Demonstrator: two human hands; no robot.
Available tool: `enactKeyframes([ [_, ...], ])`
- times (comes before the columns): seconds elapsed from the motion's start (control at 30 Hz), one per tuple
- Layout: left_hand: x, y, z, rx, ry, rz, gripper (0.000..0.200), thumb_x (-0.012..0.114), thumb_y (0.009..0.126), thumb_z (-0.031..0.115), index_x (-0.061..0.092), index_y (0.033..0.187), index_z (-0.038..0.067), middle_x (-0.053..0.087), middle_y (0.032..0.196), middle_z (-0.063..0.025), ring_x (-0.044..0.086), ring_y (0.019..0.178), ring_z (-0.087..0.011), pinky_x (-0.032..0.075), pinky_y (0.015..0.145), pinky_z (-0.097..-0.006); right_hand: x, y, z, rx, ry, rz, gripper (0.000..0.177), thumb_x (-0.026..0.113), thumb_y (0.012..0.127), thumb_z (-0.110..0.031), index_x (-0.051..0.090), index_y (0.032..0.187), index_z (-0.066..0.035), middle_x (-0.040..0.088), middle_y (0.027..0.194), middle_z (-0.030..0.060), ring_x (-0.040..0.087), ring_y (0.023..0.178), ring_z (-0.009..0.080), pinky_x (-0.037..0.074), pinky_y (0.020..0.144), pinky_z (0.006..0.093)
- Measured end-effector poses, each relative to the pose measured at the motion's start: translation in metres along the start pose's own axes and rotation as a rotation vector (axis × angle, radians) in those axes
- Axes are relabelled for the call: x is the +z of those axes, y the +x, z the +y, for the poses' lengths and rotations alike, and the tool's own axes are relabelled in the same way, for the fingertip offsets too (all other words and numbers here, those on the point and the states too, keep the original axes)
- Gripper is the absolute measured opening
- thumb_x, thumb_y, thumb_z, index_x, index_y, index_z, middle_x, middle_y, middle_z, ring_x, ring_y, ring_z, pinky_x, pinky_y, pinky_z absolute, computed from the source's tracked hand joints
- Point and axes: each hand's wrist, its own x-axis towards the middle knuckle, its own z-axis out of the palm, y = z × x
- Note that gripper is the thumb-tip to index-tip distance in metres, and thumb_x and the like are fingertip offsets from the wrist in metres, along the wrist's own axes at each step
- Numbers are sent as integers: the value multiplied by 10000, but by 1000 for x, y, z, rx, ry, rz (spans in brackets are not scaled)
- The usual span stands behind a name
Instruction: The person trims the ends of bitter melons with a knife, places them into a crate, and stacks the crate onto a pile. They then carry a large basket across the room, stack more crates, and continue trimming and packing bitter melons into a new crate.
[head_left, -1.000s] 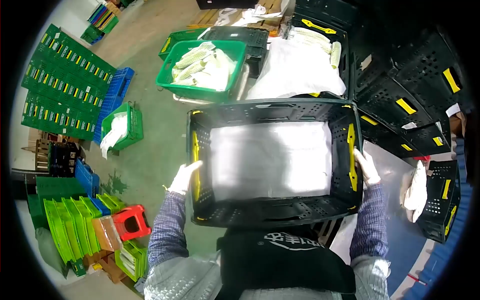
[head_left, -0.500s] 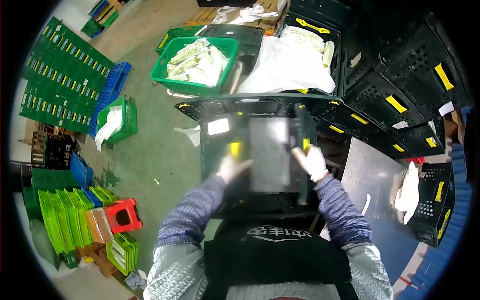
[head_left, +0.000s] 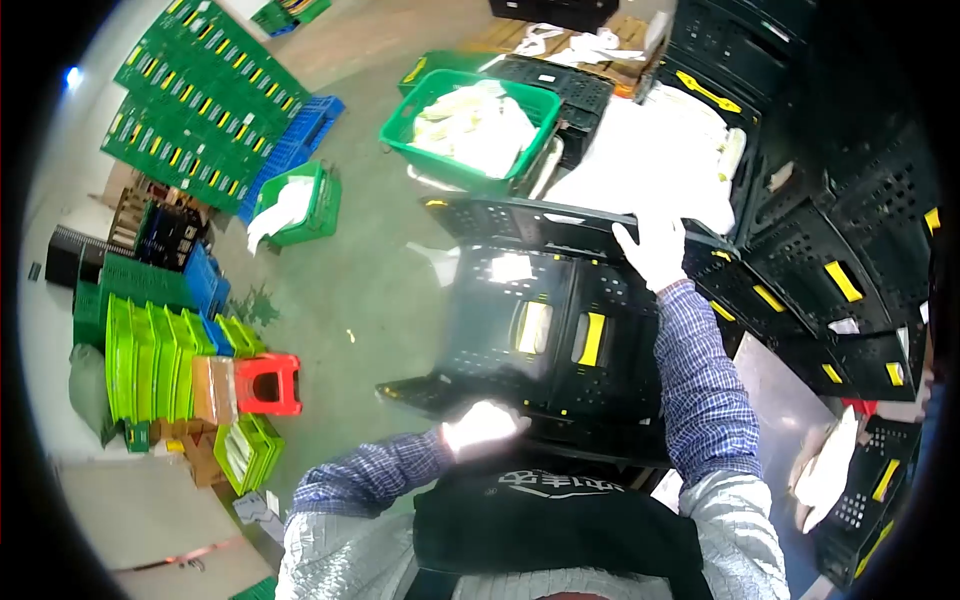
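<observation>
A black folding crate (head_left: 625, 312) lies in front of me, with two panels bearing yellow handles folded flat inside it. Its far wall (head_left: 560, 228) and near wall (head_left: 425, 392) stand up. My right hand (head_left: 655, 250), in a white glove, grips the far wall's top edge, thumb on the inner side and fingers over the rim. On the near wall my left hand (head_left: 484, 430), also gloved, is closed over the edge; glare hides some finger detail.
A green basket (head_left: 400, 135) of net-wrapped produce and a black crate with a white sheet (head_left: 640, 150) stand beyond. Black crates (head_left: 800, 260) are stacked at right beside a metal tabletop (head_left: 765, 375). Lime crates (head_left: 150, 355) and a red stool (head_left: 268, 384) stand left.
The upright handled panels now lie flat inside the crate. My right hand has moved from a panel to the far wall, my left to the near wall. The view has shifted left.
</observation>
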Motion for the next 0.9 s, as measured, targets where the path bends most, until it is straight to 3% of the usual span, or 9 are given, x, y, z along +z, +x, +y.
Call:
enactKeyframes([
  [0.1, -13, 17, -10, -37, -13, 303, 339, 587, 841, 162, 602, 1152, 28, 635, 939, -111, 625, 837, -260, 514, 753, -385, -36, -6, -16, 2, 165, -346, 398, 547, 954, -405, 702, 889, -44, 699, 878, 174, 666, 807, 323, 513, 751, 407],
  [0.17, -58, 20, -1, -60, 10, 355, 627, 609, 799, 202, 477, 1382, 11, 579, 1216, -162, 554, 1135, -294, 405, 1007, -455, -22, -43, -10, -261, 363, -670, 461, 462, 984, -432, 688, 981, -30, 694, 880, 205, 661, 858, 370, 515, 776, 448],
  [0.27, -62, 24, -3, -83, 51, 340, 727, 626, 778, 224, 422, 1445, 18, 508, 1378, -172, 468, 1305, -316, 312, 1115, -508, -54, -78, -25, 11, 581, -1353, 476, 396, 1028, -381, 623, 1232, -16, 658, 1173, 235, 625, 1124, 356, 490, 952, 404],
  [0.33, -67, 27, -3, -88, -29, 275, 798, 697, 743, 256, 416, 1454, 28, 474, 1431, -158, 414, 1369, -331, 267, 1150, -525, -17, -116, 23, -266, 544, -879, 394, 435, 1028, -272, 611, 1259, -6, 658, 1197, 212, 619, 1125, 376, 485, 967, 369],
  [0.4, -81, 34, -4, -109, -62, 227, 889, 773, 691, 292, 407, 1460, 33, 459, 1442, -159, 391, 1383, -338, 249, 1158, -531, -51, -99, 41, 107, 791, -491, 380, 493, 1011, -220, 589, 1304, 2, 696, 1139, 134, 662, 1040, 245, 485, 969, 317],
  [0.43, -81, 40, -9, -110, -60, 275, 965, 817, 658, 329, 388, 1471, 34, 448, 1450, -159, 377, 1393, -333, 232, 1165, -536, -70, -86, 52, 524, 1081, -586, 406, 483, 1017, -257, 577, 1333, -20, 681, 1191, 101, 644, 1080, 201, 468, 1003, 331],
  [0.53, -79, 72, -47, -79, -113, 338, 1020, 833, 655, 386, 356, 1485, 35, 423, 1479, -165, 335, 1421, -349, 186, 1180, -556, -85, -89, 73, 764, 1037, -422, 458, 434, 1046, -315, 528, 1384, -21, 671, 1194, 147, 631, 1105, 212, 467, 992, 315],
  [0.8, -4, 158, -133, -657, 44, 611, 956, 714, 798, 475, 270, 1515, 25, 300, 1539, -227, 215, 1459, -404, 103, 1184, -583, -79, -188, 72, 955, 454, -204, 469, 534, 1010, -234, 484, 1401, 19, 529, 1410, 214, 499, 1319, 299, 365, 1118, 357],
  [0.9, 2, 110, -158, -1122, -145, 566, 1055, 721, 722, 576, 311, 1450, -68, 375, 1449, -308, 336, 1368, -431, 274, 1120, -515, 18, -284, 76, 1187, 602, -221, 654, 578, 982, -352, 397, 1433, 86, 437, 1480, 243, 398, 1397, 328, 279, 1168, 371],
])
